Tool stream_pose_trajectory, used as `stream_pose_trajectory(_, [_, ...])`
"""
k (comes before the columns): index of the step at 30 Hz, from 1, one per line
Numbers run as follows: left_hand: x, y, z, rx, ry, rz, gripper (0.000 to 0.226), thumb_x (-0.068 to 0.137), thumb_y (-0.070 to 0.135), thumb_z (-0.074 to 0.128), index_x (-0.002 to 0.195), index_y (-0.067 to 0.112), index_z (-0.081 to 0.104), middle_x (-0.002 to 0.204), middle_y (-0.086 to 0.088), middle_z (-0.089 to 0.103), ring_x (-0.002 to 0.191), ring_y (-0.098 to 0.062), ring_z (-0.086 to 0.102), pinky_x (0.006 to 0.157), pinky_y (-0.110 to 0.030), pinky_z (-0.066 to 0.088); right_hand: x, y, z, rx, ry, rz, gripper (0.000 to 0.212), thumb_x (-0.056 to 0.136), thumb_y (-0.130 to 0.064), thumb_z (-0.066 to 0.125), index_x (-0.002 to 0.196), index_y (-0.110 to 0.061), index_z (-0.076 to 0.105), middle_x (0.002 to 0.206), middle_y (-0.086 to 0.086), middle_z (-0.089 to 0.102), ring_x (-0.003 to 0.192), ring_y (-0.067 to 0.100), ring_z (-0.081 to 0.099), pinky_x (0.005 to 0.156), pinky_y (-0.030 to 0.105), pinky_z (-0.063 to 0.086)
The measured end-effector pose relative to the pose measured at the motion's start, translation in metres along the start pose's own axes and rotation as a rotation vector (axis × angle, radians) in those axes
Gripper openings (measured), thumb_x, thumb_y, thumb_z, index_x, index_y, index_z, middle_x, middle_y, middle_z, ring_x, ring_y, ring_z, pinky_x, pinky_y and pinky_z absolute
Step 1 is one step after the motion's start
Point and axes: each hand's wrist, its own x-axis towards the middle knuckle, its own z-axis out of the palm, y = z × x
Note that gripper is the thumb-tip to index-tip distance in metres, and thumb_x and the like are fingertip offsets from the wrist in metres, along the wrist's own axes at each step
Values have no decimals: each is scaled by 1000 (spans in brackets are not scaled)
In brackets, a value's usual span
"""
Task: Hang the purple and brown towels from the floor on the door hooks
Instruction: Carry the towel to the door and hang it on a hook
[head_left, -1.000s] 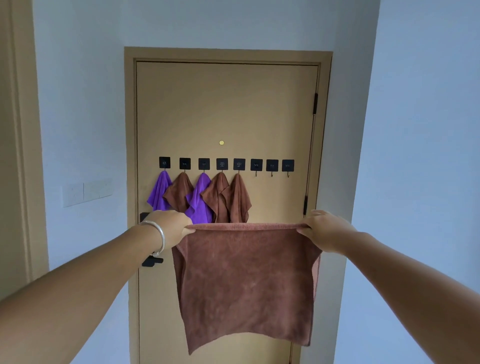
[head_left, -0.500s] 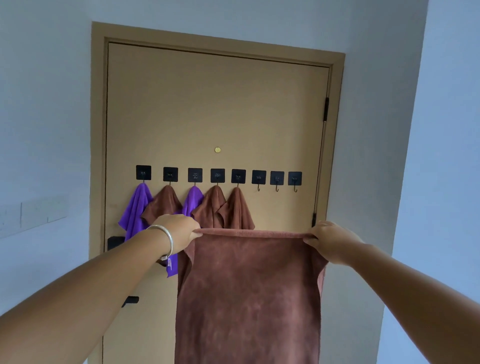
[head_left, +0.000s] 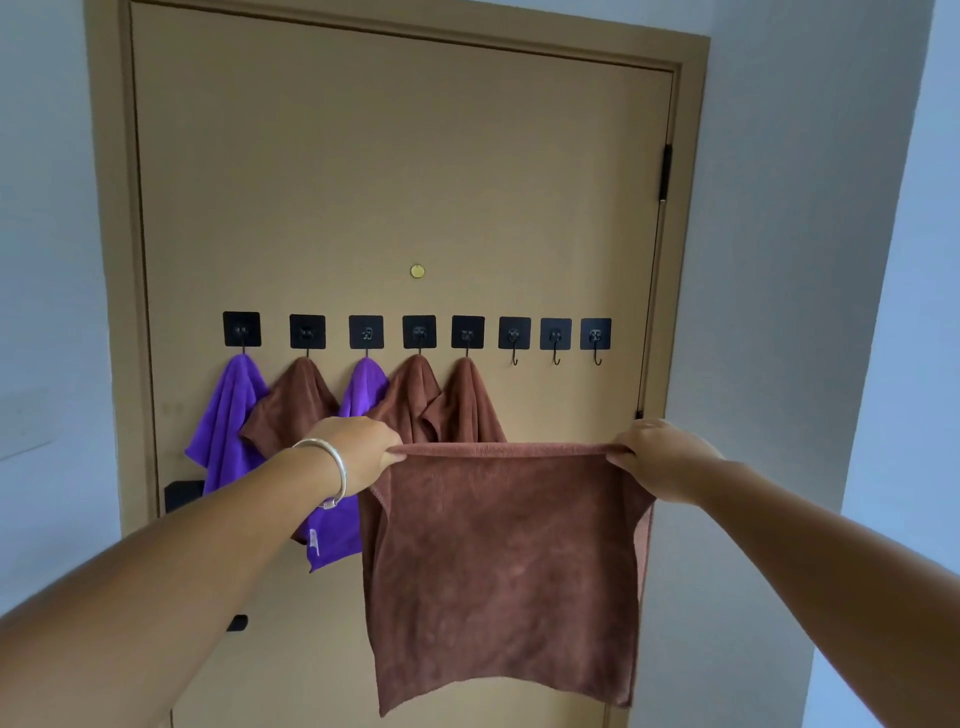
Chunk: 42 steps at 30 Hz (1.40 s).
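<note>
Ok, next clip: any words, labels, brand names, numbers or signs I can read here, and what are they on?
No text can be read.
White tag on the low corner of a purple towel: too small and blurred to read.
Black hook plates on the door: only metal hardware, no lettering.

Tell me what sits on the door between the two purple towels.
In the head view, one hung brown towel sits between the left purple towel and the right purple towel, on the second hook from the left.
</note>
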Motion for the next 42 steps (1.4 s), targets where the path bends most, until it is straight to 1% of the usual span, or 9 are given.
stream_pose_trajectory(8, [89, 3, 25, -11, 15, -47, 30, 103, 39, 34, 112, 31, 62, 106, 7, 65, 93, -15, 59, 76, -29, 43, 91, 39, 26, -16, 8, -35, 36, 101, -44, 34, 118, -29, 62, 114, -4, 58, 113, 16, 47, 96, 36, 43])
stream_pose_trajectory(12, [141, 1, 35, -102, 111, -57, 25, 101, 26, 37, 88, 34, 57, 92, 9, 65, 86, -17, 59, 70, -31, 45, 145, 57, 31, 129, 65, -70, 29, 102, -31, 39, 112, -25, 66, 107, -2, 62, 96, 17, 56, 84, 33, 49])
stream_pose_trajectory(16, [182, 6, 35, -143, 316, -4, 50, 88, 4, 36, 115, 45, 48, 101, 11, 65, 83, -20, 59, 72, -35, 49, 189, 68, 32, 259, 237, -147, 32, 99, -10, 40, 106, -27, 67, 102, -3, 62, 91, 19, 57, 80, 34, 50])
stream_pose_trajectory(21, [223, 10, 34, 9, 563, 233, 41, 70, -6, 46, 89, 30, 39, 104, 10, 60, 70, -21, 52, 53, -26, 35, 232, 81, 30, 137, 391, -322, 36, 71, 10, 36, 81, -25, 34, 75, -8, 45, 70, 20, 42, 52, 31, 28])
stream_pose_trajectory(24, [240, 8, 37, 79, 524, 245, 43, 64, -9, 57, 81, 31, 55, 97, 9, 59, 69, -18, 49, 53, -24, 21, 255, 87, 33, 26, 398, -486, 40, 67, 12, 41, 78, -25, 50, 86, -7, 50, 80, 20, 45, 56, 28, 27])
stream_pose_trajectory(26, [251, 7, 43, 64, 476, 177, 55, 73, -7, 58, 106, 36, 67, 103, 6, 58, 83, -21, 55, 62, -24, 26, 270, 87, 41, 3, 407, -498, 50, 81, 8, 44, 98, -34, 66, 105, -7, 55, 96, 20, 51, 66, 27, 36])
stream_pose_trajectory(32, [287, 17, 42, 164, 317, -30, 67, 91, 13, 42, 146, 45, 23, 112, 1, 45, 88, -21, 50, 64, -31, 33, 296, 62, 56, -46, 329, -350, 50, 94, -9, 38, 137, -35, 45, 112, 1, 45, 91, 25, 51, 64, 32, 37])
stream_pose_trajectory(38, [323, 39, 46, 218, 227, -117, 42, 90, 7, 42, 129, 22, 42, 111, -8, 50, 90, -30, 59, 64, -36, 39, 315, 32, 69, -134, 302, -210, 46, 95, -9, 38, 140, -17, 35, 117, 8, 47, 93, 28, 56, 68, 37, 46])
stream_pose_trajectory(42, [333, 61, 64, 253, 88, -96, 37, 97, 12, 35, 132, 16, 45, 127, -12, 50, 113, -33, 53, 87, -39, 41, 318, 19, 91, -93, 259, -184, 36, 96, -12, 37, 132, -12, 44, 117, 8, 54, 96, 27, 58, 73, 35, 44])
